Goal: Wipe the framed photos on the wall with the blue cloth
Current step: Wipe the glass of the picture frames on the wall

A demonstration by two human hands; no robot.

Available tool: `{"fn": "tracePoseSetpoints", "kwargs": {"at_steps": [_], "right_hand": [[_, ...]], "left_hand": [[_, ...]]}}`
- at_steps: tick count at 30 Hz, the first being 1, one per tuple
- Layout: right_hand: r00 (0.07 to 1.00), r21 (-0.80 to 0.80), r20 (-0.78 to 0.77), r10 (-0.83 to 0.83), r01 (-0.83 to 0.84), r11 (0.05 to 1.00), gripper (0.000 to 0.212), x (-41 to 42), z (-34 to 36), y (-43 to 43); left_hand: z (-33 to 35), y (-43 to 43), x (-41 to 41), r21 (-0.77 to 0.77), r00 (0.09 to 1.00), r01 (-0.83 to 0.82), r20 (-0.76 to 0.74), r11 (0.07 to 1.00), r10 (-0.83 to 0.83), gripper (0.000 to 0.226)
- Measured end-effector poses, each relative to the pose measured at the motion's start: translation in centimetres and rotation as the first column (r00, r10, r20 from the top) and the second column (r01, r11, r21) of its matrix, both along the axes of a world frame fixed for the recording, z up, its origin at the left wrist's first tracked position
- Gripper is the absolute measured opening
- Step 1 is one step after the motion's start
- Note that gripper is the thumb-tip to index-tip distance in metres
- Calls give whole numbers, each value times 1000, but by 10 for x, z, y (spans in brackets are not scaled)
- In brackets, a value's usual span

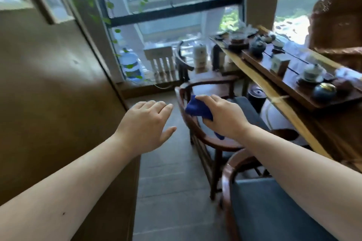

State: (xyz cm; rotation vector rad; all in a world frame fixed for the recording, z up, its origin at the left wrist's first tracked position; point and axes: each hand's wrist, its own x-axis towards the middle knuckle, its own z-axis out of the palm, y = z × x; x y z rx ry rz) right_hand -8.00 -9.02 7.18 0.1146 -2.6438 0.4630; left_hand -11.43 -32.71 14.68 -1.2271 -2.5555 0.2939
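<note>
Right hand [223, 115] mid-frame, fingers clenched around bunched blue cloth [197, 108] above wooden chair [205, 139]. Left hand [147, 123] centre-left, fingers released, empty.

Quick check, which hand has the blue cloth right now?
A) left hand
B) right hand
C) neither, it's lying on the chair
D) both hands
B: the right hand is closed around the bunched blue cloth above the chair, while the left hand is open and empty, fingers spread.
</note>
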Motion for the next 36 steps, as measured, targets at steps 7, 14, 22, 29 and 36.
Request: {"fn": "tracePoseSetpoints", "kwargs": {"at_steps": [7, 14, 22, 29, 36], "right_hand": [[983, 94, -124, 134, -122, 988, 63, -64, 72, -135], [937, 119, -232, 262, -240, 963, 63, -104, 126, -231], [811, 37, -410, 418, -443, 896, 60, -167, 186, -303], [696, -89, -471, 543, -649, 755, 57, -237, 246, -372], [641, -165, -524, 561, -722, 672, 55, -292, 288, -415]], "left_hand": [[69, -134, -1, 78, 968, -185, -158, 980, 196, 64], [117, -216, -1, 110, 903, -321, -263, 941, 339, 65], [176, -267, -5, 157, 765, -463, -428, 873, 482, 63], [241, -301, -25, 157, 580, -633, -552, 758, 599, 65], [281, -318, -73, 125, 437, -765, -620, 632, 652, 69]]}}
